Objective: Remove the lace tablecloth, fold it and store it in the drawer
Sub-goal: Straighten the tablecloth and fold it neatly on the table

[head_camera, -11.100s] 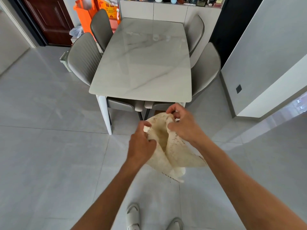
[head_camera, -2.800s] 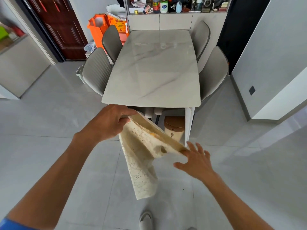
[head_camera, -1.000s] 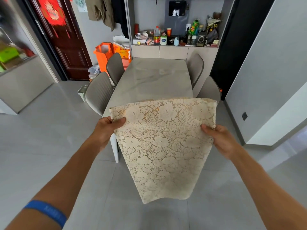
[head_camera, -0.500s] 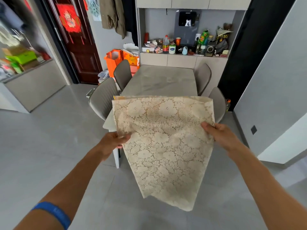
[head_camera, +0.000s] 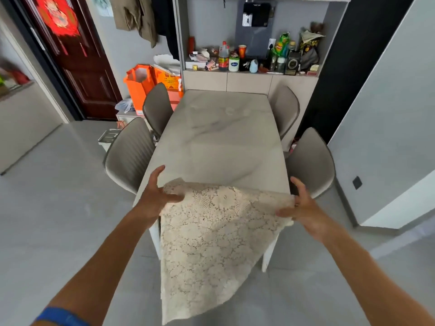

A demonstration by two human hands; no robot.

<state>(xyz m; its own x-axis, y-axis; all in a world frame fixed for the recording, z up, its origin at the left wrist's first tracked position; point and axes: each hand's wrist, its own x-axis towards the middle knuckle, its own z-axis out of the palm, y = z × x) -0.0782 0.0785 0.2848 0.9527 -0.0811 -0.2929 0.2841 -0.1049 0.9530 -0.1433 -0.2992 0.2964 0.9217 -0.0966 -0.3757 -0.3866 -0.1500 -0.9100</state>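
Draping over the near edge of the marble table (head_camera: 223,142), the lace tablecloth (head_camera: 211,236) sits with its top strip on the tabletop and the rest hanging down toward the floor, lower corner near the bottom of frame. Looks already folded at least once, but layer count can't be told. Judging by the sag: light, soft, no stiffness, openwork that could snag on fingers or the table corner; it probably slides easily on polished stone, so the hanging part may pull it off. Best hold seems to be the two upper corners or the side edges, pinched, not the middle. Left hand (head_camera: 156,196) at the cloth's top left corner, thumb over the lace, fingers spread out above the tabletop, so a light hold at most. Right hand (head_camera: 300,204) at the right edge, fingers straight, touching not gripping. No drawer clearly identifiable.
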